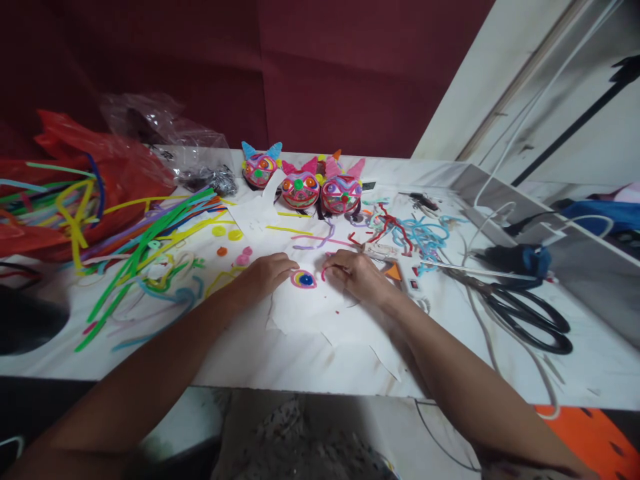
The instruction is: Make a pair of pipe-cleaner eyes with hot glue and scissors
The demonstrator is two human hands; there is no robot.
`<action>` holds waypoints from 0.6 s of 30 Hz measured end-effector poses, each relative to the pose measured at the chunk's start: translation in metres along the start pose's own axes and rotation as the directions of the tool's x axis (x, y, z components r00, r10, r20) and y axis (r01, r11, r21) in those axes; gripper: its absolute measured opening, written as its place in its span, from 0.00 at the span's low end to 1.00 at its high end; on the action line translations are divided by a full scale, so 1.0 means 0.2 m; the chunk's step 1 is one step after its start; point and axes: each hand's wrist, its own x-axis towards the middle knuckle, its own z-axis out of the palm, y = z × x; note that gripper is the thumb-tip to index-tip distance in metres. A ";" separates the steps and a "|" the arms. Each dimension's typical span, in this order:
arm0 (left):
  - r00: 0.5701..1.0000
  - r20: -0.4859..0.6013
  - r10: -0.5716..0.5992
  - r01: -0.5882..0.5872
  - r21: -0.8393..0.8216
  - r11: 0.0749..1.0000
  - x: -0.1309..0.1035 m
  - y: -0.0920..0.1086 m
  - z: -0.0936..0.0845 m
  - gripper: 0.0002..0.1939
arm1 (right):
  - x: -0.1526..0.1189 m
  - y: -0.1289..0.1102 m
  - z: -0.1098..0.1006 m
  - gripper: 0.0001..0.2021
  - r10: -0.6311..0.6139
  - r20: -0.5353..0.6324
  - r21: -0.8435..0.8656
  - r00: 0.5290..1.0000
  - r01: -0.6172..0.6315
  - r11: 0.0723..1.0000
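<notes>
An eye shape (304, 279) with a blue centre and yellow and pink rings lies on white paper (305, 317) with torn edges. At its left edge is my left hand (265, 275), fingers together on the paper; whatever they hold, if anything, is too small to name. Just right of the eye shape, my right hand (355, 272) is closed, its fingertips pinching a short pink-red strip (325, 272). Behind the hands stand several colourful animal heads, among them one with blue ears (261, 168) and one with pink ears (300, 189).
Green fuzzy stems (145, 247) and a red plastic bag (115, 173) are on the left. Blue curled stems (420, 233) lie at the right, near large black-handled scissors (525, 310) and a cable (483, 327). A grey ledge (550, 247) edges the table's right side.
</notes>
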 end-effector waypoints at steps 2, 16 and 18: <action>0.999 -0.040 -0.028 0.027 -0.024 0.999 0.01 0.01 -0.02 0.15 | 0.00 0.00 -0.01 0.12 0.000 0.011 0.014 1.000 -0.001 1.000; 0.851 0.237 -0.468 0.487 -0.689 0.537 0.00 0.20 -0.04 0.16 | 0.09 -0.16 0.04 0.07 -0.022 0.004 0.114 1.000 0.021 0.993; 0.848 0.263 -0.460 0.498 -0.693 0.521 0.00 0.23 -0.05 0.16 | 0.09 -0.19 0.05 0.07 -0.021 -0.006 0.105 1.000 0.022 0.994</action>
